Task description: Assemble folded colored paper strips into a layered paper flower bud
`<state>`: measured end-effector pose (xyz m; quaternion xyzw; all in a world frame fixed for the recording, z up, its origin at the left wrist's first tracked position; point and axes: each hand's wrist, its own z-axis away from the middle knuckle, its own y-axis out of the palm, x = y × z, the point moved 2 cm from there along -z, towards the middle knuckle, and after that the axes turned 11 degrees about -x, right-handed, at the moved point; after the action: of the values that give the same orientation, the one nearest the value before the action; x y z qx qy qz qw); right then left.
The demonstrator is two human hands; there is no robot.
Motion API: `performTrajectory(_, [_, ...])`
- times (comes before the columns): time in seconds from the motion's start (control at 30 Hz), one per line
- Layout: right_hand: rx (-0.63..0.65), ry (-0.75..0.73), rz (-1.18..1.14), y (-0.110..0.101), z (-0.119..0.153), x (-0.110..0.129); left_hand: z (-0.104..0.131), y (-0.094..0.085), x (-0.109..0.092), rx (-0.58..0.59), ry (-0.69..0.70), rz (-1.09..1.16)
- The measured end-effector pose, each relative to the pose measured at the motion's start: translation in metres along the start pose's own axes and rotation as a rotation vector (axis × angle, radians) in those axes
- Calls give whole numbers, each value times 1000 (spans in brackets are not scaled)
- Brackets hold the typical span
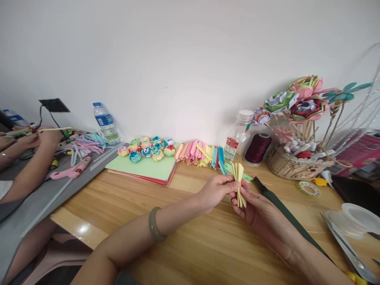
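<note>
Between my two hands, above the wooden table, is a bundle of pleated yellow paper (pixel 240 174), pinched at its middle so both ends fan out. My left hand (pixel 218 192) closes on it from the left with thumb and fingers. From the right, my right hand (pixel 252 202) grips the same paper at its waist, fingers curled behind it. Just beyond lies a row of folded paper strips (pixel 197 153) in orange, pink, yellow and blue. Green paper (pixel 245 176) lies partly hidden behind my hands.
Several small paper flowers (pixel 147 151) sit on stacked green and red sheets (pixel 142 168). A glass jar (pixel 236 138), dark thread spool (pixel 257 149) and flower basket (pixel 297 164) stand at the back right. Scissors (pixel 350 249) lie front right. A co-worker's hands (pixel 49 134) are far left, near a pink glue gun (pixel 73 169).
</note>
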<state>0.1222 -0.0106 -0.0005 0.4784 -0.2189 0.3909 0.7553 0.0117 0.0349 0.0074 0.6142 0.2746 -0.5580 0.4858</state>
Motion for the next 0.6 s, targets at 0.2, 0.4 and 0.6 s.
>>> performTrajectory(0.2, [-16,-22,87,-1,1,1,1,-1,2,10,-30,36])
performTrajectory(0.4, [23,-18,164,-2,2,2,1,-5,-4,70,-37,2])
performTrajectory(0.6, [40,-2,117,0,-1,2,1,-5,-5,68,-6,-3])
